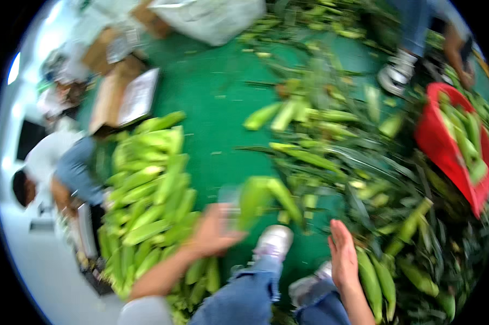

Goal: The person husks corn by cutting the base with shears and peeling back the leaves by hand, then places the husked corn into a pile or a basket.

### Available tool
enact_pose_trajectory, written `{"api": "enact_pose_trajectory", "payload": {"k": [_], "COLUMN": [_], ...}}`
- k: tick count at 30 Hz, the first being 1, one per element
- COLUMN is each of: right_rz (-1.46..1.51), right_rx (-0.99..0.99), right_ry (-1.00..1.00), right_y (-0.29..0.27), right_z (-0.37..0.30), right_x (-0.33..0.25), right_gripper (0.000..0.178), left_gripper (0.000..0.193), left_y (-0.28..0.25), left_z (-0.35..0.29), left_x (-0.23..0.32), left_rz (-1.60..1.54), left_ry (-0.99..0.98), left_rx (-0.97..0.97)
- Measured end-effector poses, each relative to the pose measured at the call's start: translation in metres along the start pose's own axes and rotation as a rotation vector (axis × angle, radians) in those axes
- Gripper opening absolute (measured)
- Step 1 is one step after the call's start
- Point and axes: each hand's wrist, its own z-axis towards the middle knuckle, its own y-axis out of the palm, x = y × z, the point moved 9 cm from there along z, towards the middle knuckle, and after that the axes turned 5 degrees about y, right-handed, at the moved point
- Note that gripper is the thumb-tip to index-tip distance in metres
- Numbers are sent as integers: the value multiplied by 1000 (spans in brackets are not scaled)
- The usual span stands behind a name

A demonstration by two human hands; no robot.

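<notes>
My left hand [214, 231] is smeared by motion, so its fingers do not show clearly. A pale, blurred, see-through patch hangs at its fingertips, and I cannot make out what it is. Just right of that are blurred green husk leaves [255, 199]; whether the hand touches them is unclear. My right hand [343, 254] holds nothing, its fingers stretched out and palm turned inward. Below and beside it lie ears of corn in green husks [370, 279]. To the left of my left arm is a large stack of husked-green corn ears [152, 197] in rows.
Loose leaves and corn [331, 154] cover the green floor [212, 97] on the right. A red basket [439, 135] of corn stands there, near another person's shoe [398, 73]. At left, a person in a blue garment [81, 168] bends over. Cardboard boxes [110, 100] and a white sack [209, 19] are farther back.
</notes>
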Motion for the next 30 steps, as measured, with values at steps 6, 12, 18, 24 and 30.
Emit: {"api": "enact_pose_trajectory", "payload": {"k": [6, 12, 18, 24, 30], "right_rz": [-379, -1513, -1600, -711, 510], "right_rx": [1053, 788, 556, 652, 557], "right_ry": [-212, 150, 399, 90, -152], "right_y": [-246, -252, -264, -248, -157], "right_z": [-139, -159, -117, -99, -21], "right_x": [7, 21, 22, -54, -70], "right_gripper": [20, 42, 48, 43, 55], "left_gripper": [63, 69, 56, 60, 58], "left_y": [-140, -157, -13, 120, 189], "left_z": [-124, -70, 20, 49, 39], "left_x": [-301, -277, 13, 129, 217], "left_rz": [830, 874, 348, -410, -1067], "left_ry": [-531, 51, 449, 470, 302], "left_rx": [228, 499, 96, -498, -783]}}
